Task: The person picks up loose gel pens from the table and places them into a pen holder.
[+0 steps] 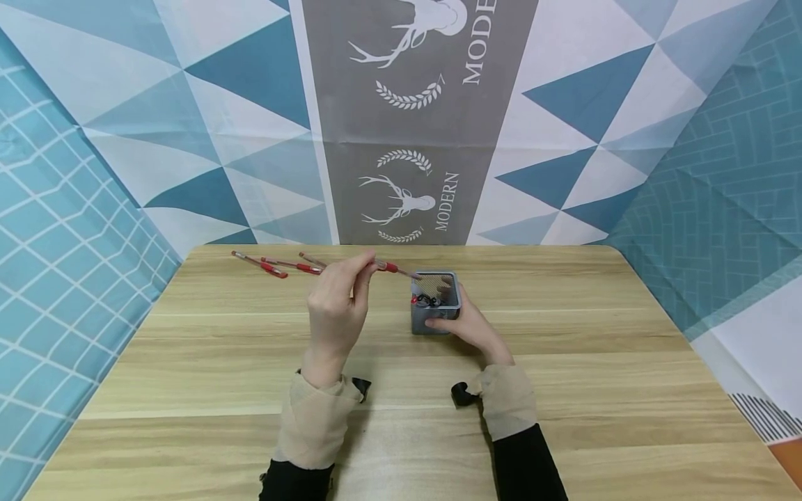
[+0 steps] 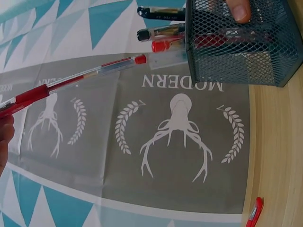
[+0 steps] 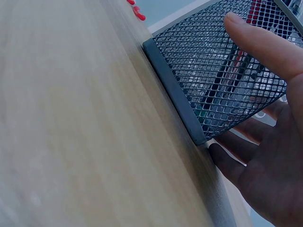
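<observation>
My left hand (image 1: pixel 338 299) pinches a red pen (image 1: pixel 390 268) by one end and holds it up, slanting toward the mouth of a dark wire-mesh pen holder (image 1: pixel 426 323). In the left wrist view the pen's red tip lies close to the pens sticking out of the holder: black-ended pens (image 2: pixel 163 13) and one with a red end (image 2: pixel 161 46). My right hand (image 1: pixel 470 323) grips the holder from the right, thumb across the near mesh wall. The right wrist view shows the fingers reaching round the far side, with the holder's base at the tabletop.
Several red pens (image 1: pixel 271 270) lie at the back left of the wooden table (image 1: pixel 601 348). Behind the table's far edge hangs a patterned cloth (image 1: pixel 244 139) with triangles and deer prints.
</observation>
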Demonstrator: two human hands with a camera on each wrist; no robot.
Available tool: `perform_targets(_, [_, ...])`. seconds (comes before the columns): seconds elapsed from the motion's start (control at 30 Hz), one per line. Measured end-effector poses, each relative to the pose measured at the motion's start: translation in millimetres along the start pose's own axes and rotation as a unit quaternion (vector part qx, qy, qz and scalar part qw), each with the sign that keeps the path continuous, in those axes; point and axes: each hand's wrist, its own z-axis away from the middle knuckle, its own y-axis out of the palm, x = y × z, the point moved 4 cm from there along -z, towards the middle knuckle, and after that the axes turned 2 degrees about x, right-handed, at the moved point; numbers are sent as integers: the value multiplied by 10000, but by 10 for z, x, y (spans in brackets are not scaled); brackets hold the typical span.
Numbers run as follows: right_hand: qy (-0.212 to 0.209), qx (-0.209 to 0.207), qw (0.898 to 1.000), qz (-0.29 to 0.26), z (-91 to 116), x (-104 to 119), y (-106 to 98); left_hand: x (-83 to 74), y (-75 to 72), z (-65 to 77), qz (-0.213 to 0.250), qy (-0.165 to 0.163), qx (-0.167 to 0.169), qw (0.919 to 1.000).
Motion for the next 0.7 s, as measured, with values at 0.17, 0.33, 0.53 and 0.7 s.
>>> perform_targets(0.17, [11,-10,10000,-56,-1,-1,-2,-32,56,15,30,50,292,9996])
perform_targets(0.33, [-14,-16,10000,-95,-7,7,2,-45,101,29,56,31,632,9980])
perform_targets(0.53, [-21,-28,10000,-49,-4,9,1,-61,169,63,79,-78,1002,9949])
perform_targets(0.7, [53,-20,10000,-9,-1,1,-3,-98,251,99,7,-75,1441,9895])
